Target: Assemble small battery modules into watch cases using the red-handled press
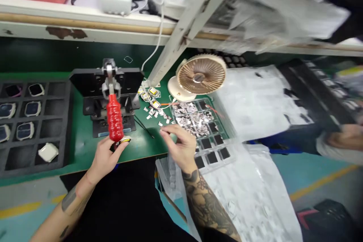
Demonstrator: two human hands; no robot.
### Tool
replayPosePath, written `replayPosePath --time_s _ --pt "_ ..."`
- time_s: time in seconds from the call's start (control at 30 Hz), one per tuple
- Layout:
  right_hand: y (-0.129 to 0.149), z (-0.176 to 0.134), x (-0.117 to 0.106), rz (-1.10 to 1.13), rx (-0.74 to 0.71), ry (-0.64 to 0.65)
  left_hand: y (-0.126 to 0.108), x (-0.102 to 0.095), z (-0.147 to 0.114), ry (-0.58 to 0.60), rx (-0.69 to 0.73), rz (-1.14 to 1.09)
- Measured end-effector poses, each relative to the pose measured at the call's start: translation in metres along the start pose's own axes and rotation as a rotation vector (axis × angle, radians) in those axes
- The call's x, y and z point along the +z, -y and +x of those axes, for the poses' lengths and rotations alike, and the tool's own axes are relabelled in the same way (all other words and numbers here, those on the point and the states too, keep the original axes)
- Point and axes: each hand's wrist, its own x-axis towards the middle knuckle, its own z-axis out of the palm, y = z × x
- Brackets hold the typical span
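Observation:
My left hand (104, 157) is closed round a small smartwatch case (124, 140), whose pale rim and yellow inside show past the thumb. It is held just under the red handle (115, 119) of a black toggle-clamp press (107, 79). Thumb and forefinger of my right hand (181, 145) are pinched above the bench edge; whatever may be between them is too small to make out. Beyond that hand lie small white pieces (154, 112) and a pair of dark tweezers (144, 126). A clear compartment tray (224, 130) with loose pieces and black squares lies beside it.
At left, a dark foam tray (52, 128) holds several watch cases. A beige fan (201, 75) stands behind the clear tray, near a slanting white post (181, 26). Plastic sheeting (249, 102) covers the right side. Another person's arm (344, 140) shows at far right.

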Motion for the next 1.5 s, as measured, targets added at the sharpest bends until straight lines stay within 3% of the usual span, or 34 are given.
replayPosePath --time_s 0.13,0.27,0.37,0.57,0.77,1.0,1.13,1.3,1.5 --pt "0.017 -0.016 0.061 0.238 0.096 0.078 -0.006 -0.002 0.003 0.072 0.019 -0.014" --pt "0.02 -0.009 0.088 0.303 0.106 0.225 -0.009 -0.001 0.002 0.067 0.031 -0.014" --pt "0.017 0.001 0.086 0.314 0.103 0.307 -0.008 0.0 0.002 0.035 0.032 0.0" --pt "0.007 0.002 0.082 0.414 0.197 0.14 -0.003 -0.001 0.001 -0.054 -0.088 -0.237" --pt "0.01 -0.014 0.095 0.475 0.286 0.113 -0.003 -0.002 0.002 -0.064 -0.179 -0.514" --pt "0.023 -0.022 0.108 0.472 0.276 0.056 -0.001 -0.008 0.006 -0.193 -0.08 -0.425" --pt "0.027 -0.025 0.116 0.465 0.303 0.02 -0.001 -0.007 0.005 -0.24 -0.118 -0.511" --pt "0.027 -0.022 0.121 0.441 0.309 0.088 -0.002 -0.002 0.003 -0.261 -0.117 -0.546" --pt "0.029 -0.015 0.119 0.415 0.291 0.061 -0.002 0.0 0.003 -0.268 -0.102 -0.563"
